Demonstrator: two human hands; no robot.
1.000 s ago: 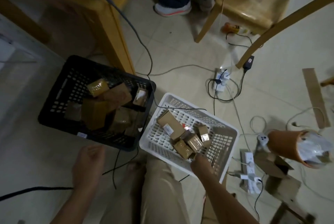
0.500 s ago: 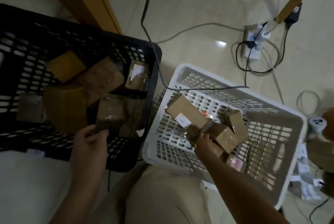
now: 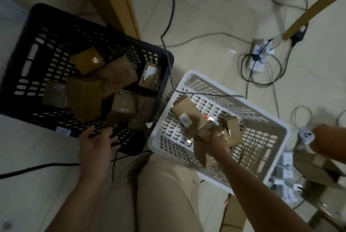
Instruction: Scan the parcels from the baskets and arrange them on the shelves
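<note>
While your right hand (image 3: 215, 141) is down inside the white basket (image 3: 260, 138), its fingers are curled round a small brown parcel (image 3: 206, 131) in the heap at the basket's middle. How far the parcel is off the basket floor you cannot tell, as the picture is blurred there. Just beyond your grip lies a longer carton (image 3: 184, 112) with a white label on it, and another little box (image 3: 233, 128) stands just beside your knuckles.

Your left hand (image 3: 97, 142) holds nothing: its fingers are spread and relaxed, resting on the near rim of the black basket (image 3: 56, 44), which sits touching the white one. Inside it lie more brown parcels, among them a taped yellowish box (image 3: 87, 61) at the far side and a clear-wrapped one (image 3: 123, 108) near your fingertips.

A dark cable (image 3: 206, 94) runs down from the top of the view and crosses the white basket's far rim. Your beige trouser knee (image 3: 164, 185) is between your two arms. Farther off on the tiled floor are a power strip (image 3: 260, 53) with looped leads and a wooden table leg (image 3: 116, 1).
</note>
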